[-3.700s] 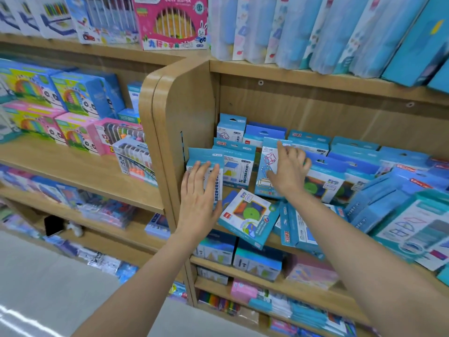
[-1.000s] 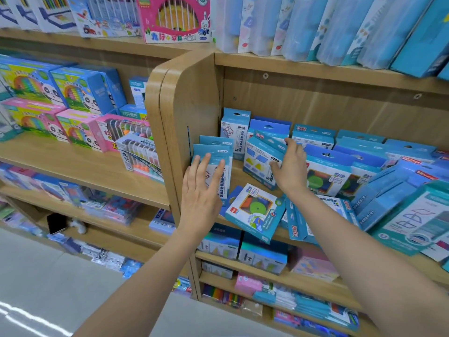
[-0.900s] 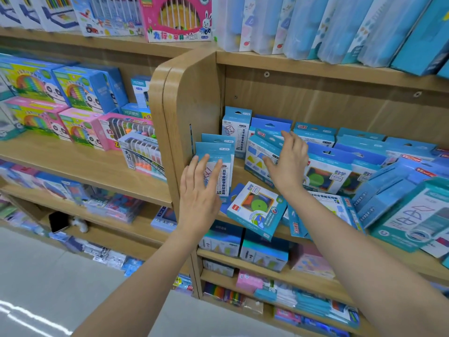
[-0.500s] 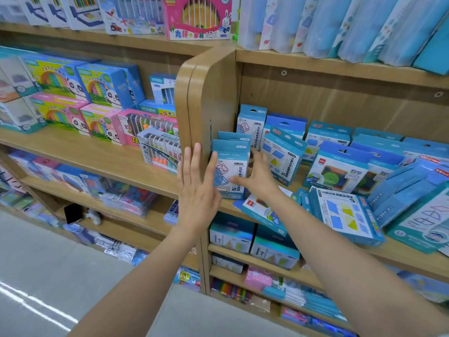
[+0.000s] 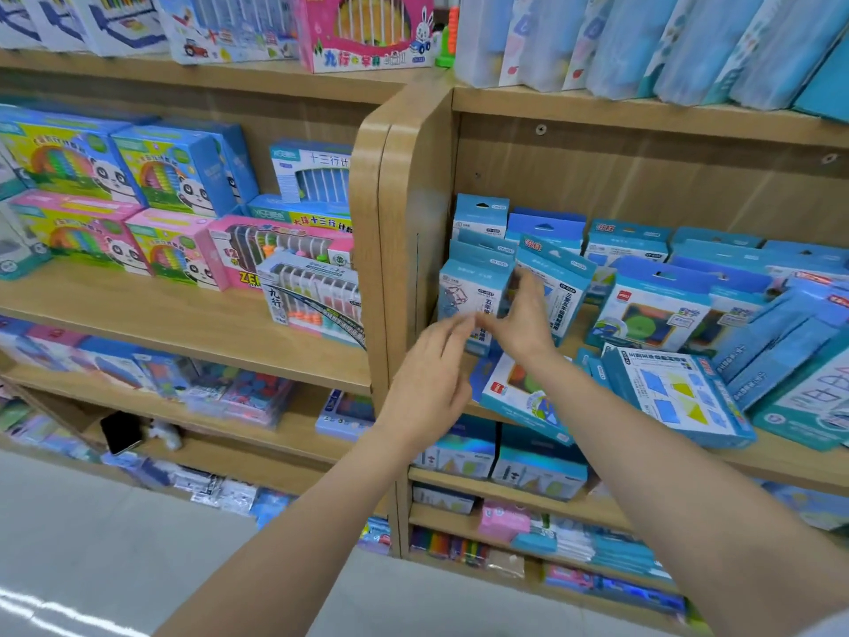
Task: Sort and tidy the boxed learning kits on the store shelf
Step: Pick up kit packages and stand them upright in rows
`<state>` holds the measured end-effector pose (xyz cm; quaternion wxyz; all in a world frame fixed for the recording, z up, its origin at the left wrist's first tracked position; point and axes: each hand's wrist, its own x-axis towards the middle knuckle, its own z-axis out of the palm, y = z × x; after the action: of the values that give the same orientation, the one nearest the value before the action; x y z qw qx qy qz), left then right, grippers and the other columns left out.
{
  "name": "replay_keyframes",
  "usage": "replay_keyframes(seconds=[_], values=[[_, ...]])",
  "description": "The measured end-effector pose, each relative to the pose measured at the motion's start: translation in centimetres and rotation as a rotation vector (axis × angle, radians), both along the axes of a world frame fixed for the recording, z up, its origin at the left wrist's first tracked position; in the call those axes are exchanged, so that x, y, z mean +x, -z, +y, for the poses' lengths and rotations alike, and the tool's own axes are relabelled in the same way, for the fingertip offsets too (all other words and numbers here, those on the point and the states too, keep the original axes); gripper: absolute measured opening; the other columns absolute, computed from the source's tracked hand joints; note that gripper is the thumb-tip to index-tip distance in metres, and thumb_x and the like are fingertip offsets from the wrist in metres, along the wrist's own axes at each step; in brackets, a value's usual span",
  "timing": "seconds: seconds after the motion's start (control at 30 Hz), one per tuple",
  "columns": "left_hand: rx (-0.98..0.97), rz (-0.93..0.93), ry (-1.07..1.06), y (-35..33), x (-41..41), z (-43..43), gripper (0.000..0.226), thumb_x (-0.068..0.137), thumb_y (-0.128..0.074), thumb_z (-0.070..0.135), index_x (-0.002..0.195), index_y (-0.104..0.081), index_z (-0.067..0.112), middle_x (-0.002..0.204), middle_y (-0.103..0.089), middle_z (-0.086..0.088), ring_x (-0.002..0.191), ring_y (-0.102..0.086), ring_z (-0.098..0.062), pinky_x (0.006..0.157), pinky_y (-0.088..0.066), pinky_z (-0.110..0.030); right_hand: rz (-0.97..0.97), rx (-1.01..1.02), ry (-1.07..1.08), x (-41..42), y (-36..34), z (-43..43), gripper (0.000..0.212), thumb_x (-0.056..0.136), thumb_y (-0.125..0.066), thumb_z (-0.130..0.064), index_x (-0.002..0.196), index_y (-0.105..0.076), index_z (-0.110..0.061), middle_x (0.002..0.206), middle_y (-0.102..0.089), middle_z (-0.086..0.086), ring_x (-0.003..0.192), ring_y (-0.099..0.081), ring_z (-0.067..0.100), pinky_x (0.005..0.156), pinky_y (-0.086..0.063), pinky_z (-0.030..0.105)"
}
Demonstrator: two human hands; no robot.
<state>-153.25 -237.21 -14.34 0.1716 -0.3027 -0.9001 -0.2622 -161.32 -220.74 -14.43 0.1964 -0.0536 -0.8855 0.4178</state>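
We face wooden store shelving in two bays split by an upright divider [image 5: 390, 232], with pale floor [image 5: 92, 544] below. The left bay carries pink and blue panda boxes [image 5: 174, 177] and abacus sets [image 5: 312, 296]; the top shelf holds more boxed toys and tall blue packs. In the right bay, on the middle shelf [image 5: 781, 457], sit the blue kits: a few stand upright at the left end against the divider, others lean or lie tumbled further right, and one flat kit [image 5: 519, 397] lies face up at the shelf's front edge. Our left hand [image 5: 432, 388] hangs just in front of the shelf edge, fingers loosely curled and reaching toward the front upright kit [image 5: 473, 291], fingertips at its lower face but blurred, so we cannot tell whether they touch. Our right hand [image 5: 523, 319] is at that kit's right side, fingers spread against it and the tilted kit [image 5: 558, 287] next to it; whether it grips is unclear. The two hands nearly meet at the fingertips.
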Motion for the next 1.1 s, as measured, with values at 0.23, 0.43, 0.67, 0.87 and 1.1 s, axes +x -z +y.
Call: replay_keyframes(seconds=[0.23,0.43,0.67,0.87,1.1], values=[[0.115,-0.533,-0.108,1.4,-3.1,2.8,0.084,0.096,-0.052,0.023,0.15,0.012,0.035,0.16,0.003,-0.014,0.13,-0.042,-0.03,0.098,-0.04,-0.033,-0.087,-0.01,-0.075,0.2,0.9,1.7,0.105,0.067,-0.085,-0.015,0.15,-0.021,-0.023,0.133,-0.046,0.01,0.117,-0.055,0.025,0.094,-0.051,0.04],[0.161,-0.571,-0.132,1.9,-5.0,4.2,0.085,0.096,-0.051,0.019,0.149,0.013,0.037,0.158,0.019,-0.015,0.11,-0.058,-0.031,0.076,-0.045,-0.027,0.038,-0.065,-0.101,-1.7,1.1,1.1,0.087,0.072,-0.079,0.0,0.144,-0.034,-0.02,0.119,-0.056,0.002,0.099,-0.063,0.015,0.079,-0.056,0.029],[0.216,-0.523,-0.202,1.8,-6.3,5.4,0.08,0.095,-0.05,0.011,0.153,0.003,0.029,0.157,0.022,-0.012,0.14,-0.027,-0.025,0.094,-0.035,-0.02,0.008,-0.131,-0.218,-2.0,0.6,2.0,0.066,0.082,-0.067,0.001,0.141,-0.039,-0.013,0.124,-0.061,0.006,0.102,-0.064,0.016,0.086,-0.056,0.036],[0.244,-0.405,-0.223,1.6,-5.9,6.3,0.07,0.094,-0.052,0.009,0.152,-0.012,0.013,0.147,-0.012,-0.005,0.105,-0.035,-0.001,0.085,-0.032,-0.013,0.42,0.24,0.093,0.9,-2.0,6.6,0.045,0.083,-0.065,-0.015,0.127,-0.053,-0.016,0.121,-0.053,0.003,0.113,-0.047,0.022,0.094,-0.039,0.034],[0.24,-0.324,-0.179,2.3,-5.7,5.7,0.06,0.094,-0.052,0.012,0.149,-0.026,0.018,0.152,-0.022,-0.003,0.132,-0.032,-0.014,0.092,-0.027,-0.013,0.214,0.229,0.18,2.0,-1.4,8.6,0.065,0.082,-0.07,-0.018,0.139,-0.039,-0.012,0.14,-0.041,0.009,0.13,-0.037,0.026,0.106,-0.03,0.037]])
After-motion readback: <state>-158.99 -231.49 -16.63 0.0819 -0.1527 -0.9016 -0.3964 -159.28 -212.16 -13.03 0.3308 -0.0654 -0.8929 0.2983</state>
